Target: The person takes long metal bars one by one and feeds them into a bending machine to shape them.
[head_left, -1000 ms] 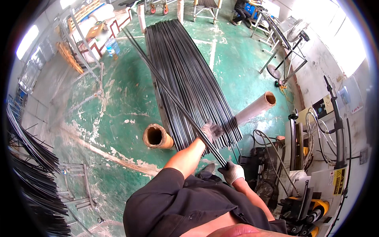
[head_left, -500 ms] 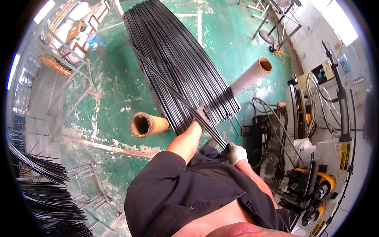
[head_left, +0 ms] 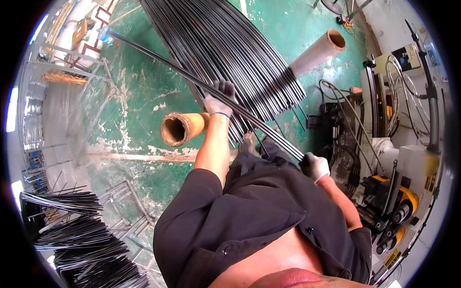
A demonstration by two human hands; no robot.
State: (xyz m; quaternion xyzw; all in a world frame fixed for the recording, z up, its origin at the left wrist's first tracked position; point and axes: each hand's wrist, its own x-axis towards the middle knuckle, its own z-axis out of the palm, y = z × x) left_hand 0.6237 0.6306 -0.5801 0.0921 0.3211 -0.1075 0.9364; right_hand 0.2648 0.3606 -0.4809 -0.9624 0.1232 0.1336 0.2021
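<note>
A few long, thin black rods [head_left: 269, 128] lie slantwise across my front, from the far left down to my right side. My gloved left hand [head_left: 219, 102] holds them partway along, its fingertips showing beyond the rods. At their near end, my gloved right hand [head_left: 317, 168] is closed around them beside my hip. Under and beyond the held rods spreads a wide pile of similar black rods [head_left: 225, 43], laid side by side. A few loose rod ends stick out from the pile's near edge.
An orange-brown cardboard tube [head_left: 194, 126] stands left of the pile, a pale one [head_left: 317, 55] right of it. Machinery with cables and yellow-black parts [head_left: 401, 206] lines my right. Bundles of black rods [head_left: 91, 235] sit at lower left, near metal frames [head_left: 127, 201].
The held rods have swung away from the pile, their far end now out to the left. My left hand has moved left and farther away; my right hand has moved right.
</note>
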